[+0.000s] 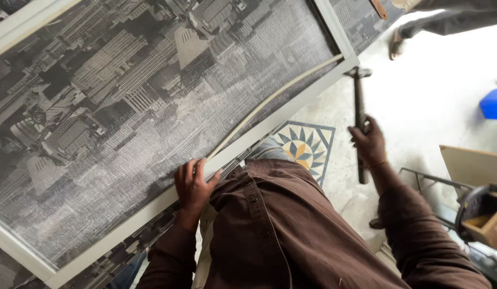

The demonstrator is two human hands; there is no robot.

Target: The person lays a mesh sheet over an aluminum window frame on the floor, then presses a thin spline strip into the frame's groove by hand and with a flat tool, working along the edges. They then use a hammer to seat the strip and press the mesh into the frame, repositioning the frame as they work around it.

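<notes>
Head view: a pale framed screen panel (291, 109) with fine mesh lies tilted across the upper left, over a black-and-white printed sheet (98, 96). The left hand (193, 184) presses flat on the frame's lower rail, fingers (187, 170) spread, gripping nothing. A thin pale strip (270, 99) runs from those fingers toward 1 o'clock along the rail's inner edge, bowed away from it in mid-length. The right hand (370, 142) is closed round a hammer (359, 112), head up, just beside the frame's corner at 1 o'clock from the left hand. Judged step: tapping the strip home (unseated span remains). A square patterned floor tile (304, 147) lies between the hands.
</notes>
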